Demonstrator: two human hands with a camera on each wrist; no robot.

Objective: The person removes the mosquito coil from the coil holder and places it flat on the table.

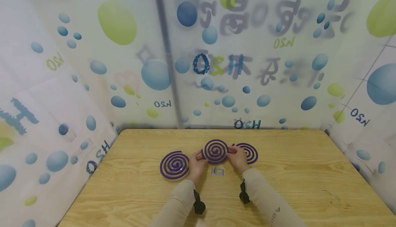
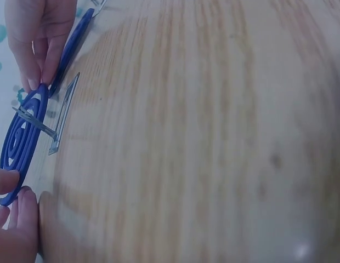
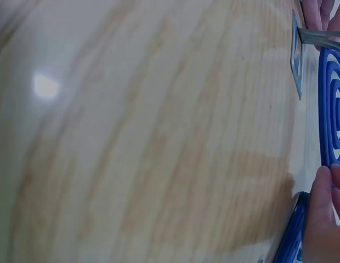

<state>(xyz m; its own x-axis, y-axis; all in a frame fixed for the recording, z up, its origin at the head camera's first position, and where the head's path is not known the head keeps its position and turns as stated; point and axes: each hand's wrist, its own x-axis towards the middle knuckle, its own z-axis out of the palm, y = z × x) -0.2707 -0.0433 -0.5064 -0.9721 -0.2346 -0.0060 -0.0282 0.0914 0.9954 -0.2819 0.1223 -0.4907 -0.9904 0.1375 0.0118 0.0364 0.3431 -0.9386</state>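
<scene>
Middle purple coil (image 1: 215, 151) is held by both hands, one at each side of its rim, over the far side of the small metal stand (image 1: 217, 171). Coil is pinched by the left hand (image 1: 197, 165) between thumb and fingers at its left edge; opposite edge is pinched by the right hand (image 1: 238, 158), also thumb against fingers. Spread of the remaining fingers cannot be told for either hand. Whether the coil is touching the table (image 1: 278, 185) cannot be told either.

Stand is laid flat on the wood, prong (image 2: 37, 121) angled up from it; in the left wrist view the coil is crossed by the prong, contact unclear.

Left coil (image 1: 175, 165) is placed just beside the left hand. Right coil (image 1: 249, 153) is partly hidden by the right hand.

Light sleeves (image 1: 182, 196) are worn on both arms, with a dark wrist mount (image 1: 199, 204) fitted at each cuff. Far side of the table is backed by a wall sheet (image 1: 263, 48) printed with blue and green dots and lettering.
</scene>
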